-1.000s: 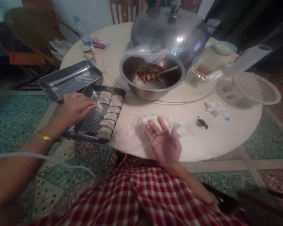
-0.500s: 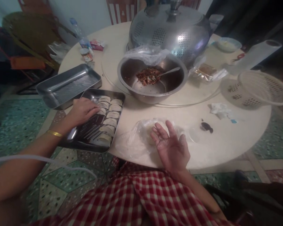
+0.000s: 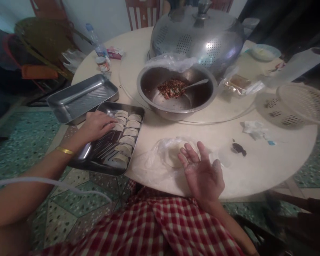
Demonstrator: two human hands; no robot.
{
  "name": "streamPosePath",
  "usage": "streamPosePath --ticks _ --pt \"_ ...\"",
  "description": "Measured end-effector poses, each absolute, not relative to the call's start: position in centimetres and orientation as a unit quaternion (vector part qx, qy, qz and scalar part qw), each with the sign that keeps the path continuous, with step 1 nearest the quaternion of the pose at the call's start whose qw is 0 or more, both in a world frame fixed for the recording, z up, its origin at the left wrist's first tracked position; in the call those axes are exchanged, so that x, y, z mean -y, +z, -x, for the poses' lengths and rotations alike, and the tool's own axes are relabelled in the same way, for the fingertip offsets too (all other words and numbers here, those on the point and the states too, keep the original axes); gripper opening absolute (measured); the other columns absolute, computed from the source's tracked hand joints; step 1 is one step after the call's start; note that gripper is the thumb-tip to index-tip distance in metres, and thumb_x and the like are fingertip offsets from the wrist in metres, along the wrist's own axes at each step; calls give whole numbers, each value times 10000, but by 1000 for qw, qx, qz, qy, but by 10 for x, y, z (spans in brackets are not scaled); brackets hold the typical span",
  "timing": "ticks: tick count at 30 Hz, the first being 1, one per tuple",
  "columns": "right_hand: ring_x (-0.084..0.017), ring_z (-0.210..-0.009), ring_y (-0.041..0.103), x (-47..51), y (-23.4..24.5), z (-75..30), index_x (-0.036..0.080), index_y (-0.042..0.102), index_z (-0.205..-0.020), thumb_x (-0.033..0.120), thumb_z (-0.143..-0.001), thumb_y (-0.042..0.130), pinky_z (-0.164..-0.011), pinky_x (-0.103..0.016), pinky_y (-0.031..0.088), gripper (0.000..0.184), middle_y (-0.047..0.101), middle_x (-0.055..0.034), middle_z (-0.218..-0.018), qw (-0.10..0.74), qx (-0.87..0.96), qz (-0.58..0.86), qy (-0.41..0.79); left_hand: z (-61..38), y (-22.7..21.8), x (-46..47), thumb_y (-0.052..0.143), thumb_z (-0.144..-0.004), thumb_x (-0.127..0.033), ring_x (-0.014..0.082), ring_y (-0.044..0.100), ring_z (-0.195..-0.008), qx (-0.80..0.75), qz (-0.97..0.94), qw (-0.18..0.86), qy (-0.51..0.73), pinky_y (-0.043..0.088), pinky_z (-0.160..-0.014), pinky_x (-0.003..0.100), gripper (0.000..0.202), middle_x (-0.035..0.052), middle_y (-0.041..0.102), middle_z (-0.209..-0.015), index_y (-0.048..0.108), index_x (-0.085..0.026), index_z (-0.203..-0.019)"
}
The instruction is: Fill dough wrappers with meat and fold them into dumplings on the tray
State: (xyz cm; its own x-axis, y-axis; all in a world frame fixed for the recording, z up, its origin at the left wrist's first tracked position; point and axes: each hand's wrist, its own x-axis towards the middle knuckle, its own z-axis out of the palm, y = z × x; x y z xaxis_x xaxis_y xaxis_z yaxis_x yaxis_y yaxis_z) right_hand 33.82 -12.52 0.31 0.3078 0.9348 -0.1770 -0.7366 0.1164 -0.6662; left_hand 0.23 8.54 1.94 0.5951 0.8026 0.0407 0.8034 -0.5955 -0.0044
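My left hand (image 3: 100, 125) reaches over a metal tray (image 3: 94, 163), its fingertips pinched together at the edge of a dumpling (image 3: 118, 127) in the left row. Several folded dumplings lie in two rows along the tray's right side. Palm up above the table's front edge, my right hand (image 3: 204, 172) is empty, its fingers apart and dusted with flour. Just behind it, a clear plastic bag (image 3: 152, 161) covers a pale round lump (image 3: 174, 154) that looks like dough. A steel bowl (image 3: 176, 112) farther back holds minced filling (image 3: 172, 89) and a spoon (image 3: 197, 83).
An empty second tray (image 3: 82, 97) stands behind the dumpling tray. A large perforated metal cover (image 3: 197, 35) rises behind the bowl. On the right are a white plastic basket (image 3: 290, 110), a wrapped package (image 3: 238, 83), crumpled tissue (image 3: 253, 129) and a dark scrap (image 3: 239, 149).
The view has shifted slightly, so the table's things appear a little farther right. My left hand stays at the same dumpling, and my right hand remains open, palm up.
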Motion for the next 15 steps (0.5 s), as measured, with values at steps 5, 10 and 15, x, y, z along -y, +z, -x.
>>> streamPosePath --ticks 5,10,15 --pt "-230 -1076 730 125 2 -344 337 766 -1163 669 -893 572 -1045 -478 514 470 811 -44 -1137 744 153 358 543 6 30 -90 405 -1060 -348 219 534 -1005 461 887 20 -17 318 -860 362 386 51 756 -1074 735 -165 -1138" --pt "-243 -1111 724 123 0 -351 363 757 -1182 656 -907 545 -1040 -497 516 454 805 -34 -1148 771 188 377 478 18 41 -96 397 -1053 -376 227 536 -972 483 875 30 -18 332 -863 382 422 99 758 -1077 726 -126 -1140" --pt "-236 -1134 717 121 -5 -353 373 747 -1210 645 -933 518 -1058 -488 509 451 798 -27 -1170 780 212 384 447 7 34 -94 429 -1044 -334 214 588 -1013 445 895 0 20 355 -862 359 351 67 770 -1107 731 -180 -1137"
